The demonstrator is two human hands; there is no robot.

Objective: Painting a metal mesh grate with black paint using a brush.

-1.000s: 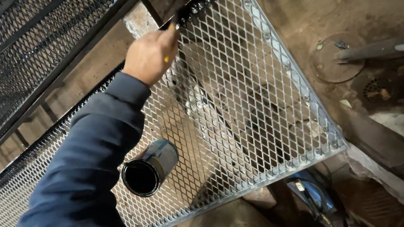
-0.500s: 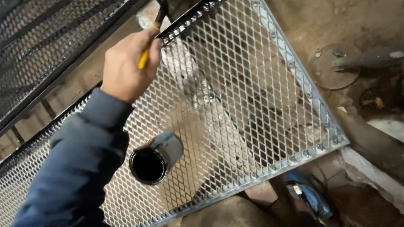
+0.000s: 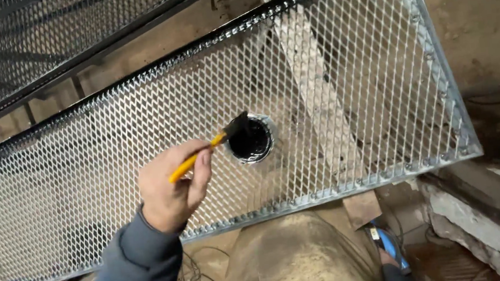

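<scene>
- The hand point(image 3: 171, 191) in view — the person's left, as best the sleeve's angle from the lower left shows — has its fingers point(image 3: 201, 173) wrapped round the yellow handle of a brush point(image 3: 214, 144), thumb along the top, so the bristles can be steered by a turn of the wrist.
- The brush slants up and to the right, its black bristle end at the mouth of the can point(image 3: 251, 139), at or just over the near rim; whether the bristles are in the paint cannot be told.
- The can stands upright on the mesh panel point(image 3: 347, 91), open top towards the camera, black paint inside — within reach of the brush hand, and held level by the mesh.
- The panel lies flat as a sort of worktop, propped above the floor; its far edge point(image 3: 138, 78) is coated black, while the rest of the mesh and the near frame are bare silvery metal.
- A second mesh panel point(image 3: 28, 45), all black, lies beyond it at the upper left, apart from the bare one.
- Under the near edge sit a rounded brown mass point(image 3: 295, 256) and a small wooden block point(image 3: 361, 208), seemingly holding the panel up.
- The other hand is out of view.
</scene>
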